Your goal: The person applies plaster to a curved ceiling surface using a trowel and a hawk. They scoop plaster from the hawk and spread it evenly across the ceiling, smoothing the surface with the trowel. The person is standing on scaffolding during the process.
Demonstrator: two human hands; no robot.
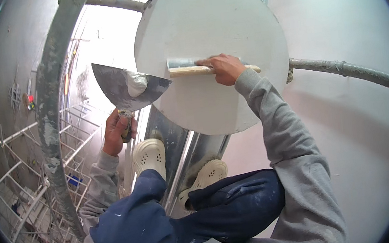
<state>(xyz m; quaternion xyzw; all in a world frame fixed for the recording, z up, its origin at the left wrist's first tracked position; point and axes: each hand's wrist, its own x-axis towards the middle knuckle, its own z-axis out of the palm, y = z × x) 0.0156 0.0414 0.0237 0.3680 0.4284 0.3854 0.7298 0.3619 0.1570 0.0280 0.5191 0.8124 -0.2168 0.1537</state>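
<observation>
My left hand (119, 130) is closed round the handle of a wide putty knife (117, 94), held blade up at the left. A lump of white putty (136, 82) sits on its blade. With my right hand (227, 68) I grip a trowel (188, 71) that has a pale wooden edge and a grey metal blade. The trowel lies against a large round white panel (212, 105), a little right of the putty knife, the fingers stretched along its back. The panel's surface looks smooth and coated. Putty knife and trowel nearly meet at their near corners but are apart.
Metal planks (171, 129) lie under my feet in cream clogs (149, 158). A paint-spattered scaffold pole (50, 99) rises at the left; another pole (347, 69) runs right of the panel. White scaffold frames (22, 170) stand far below at left. A pale wall (351, 151) borders the right.
</observation>
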